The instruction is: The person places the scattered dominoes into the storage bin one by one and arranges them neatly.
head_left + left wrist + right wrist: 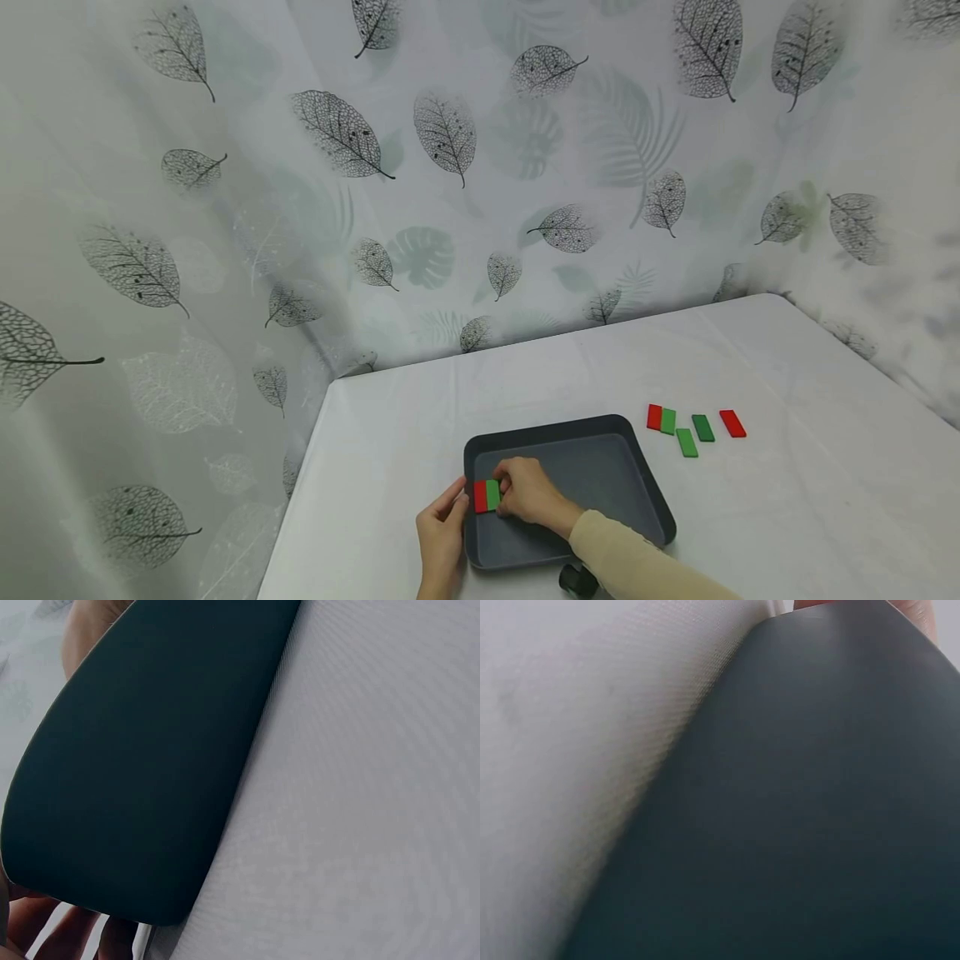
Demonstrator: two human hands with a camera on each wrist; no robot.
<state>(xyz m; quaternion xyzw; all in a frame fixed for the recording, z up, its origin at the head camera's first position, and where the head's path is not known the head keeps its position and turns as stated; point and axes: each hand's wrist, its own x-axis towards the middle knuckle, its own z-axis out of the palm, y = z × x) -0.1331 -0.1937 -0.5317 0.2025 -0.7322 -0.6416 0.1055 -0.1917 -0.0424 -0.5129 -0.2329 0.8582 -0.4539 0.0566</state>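
A dark grey rectangular tray (596,479) lies on the white-covered table. Inside its left end, a red tile (481,497) and a light green tile (492,495) lie side by side. My right hand (528,492) reaches into the tray with curled fingers and thumb, pinching the green tile at its right side; its fingertips are partly hidden. Outside the left wall, my left hand (441,533) rests against the rim with extended fingers. A dark smooth surface, apparently the tray's wall, fills much of the left wrist view, with fingers (67,934) below it.
Right of the tray lie a red tile (655,417) touching a light green tile (668,421), another light green tile (687,442), a dark green tile (702,427) and another red tile (732,423). A small black object (577,581) shows beside the right sleeve. Leaf-patterned curtains (480,167) hang behind.
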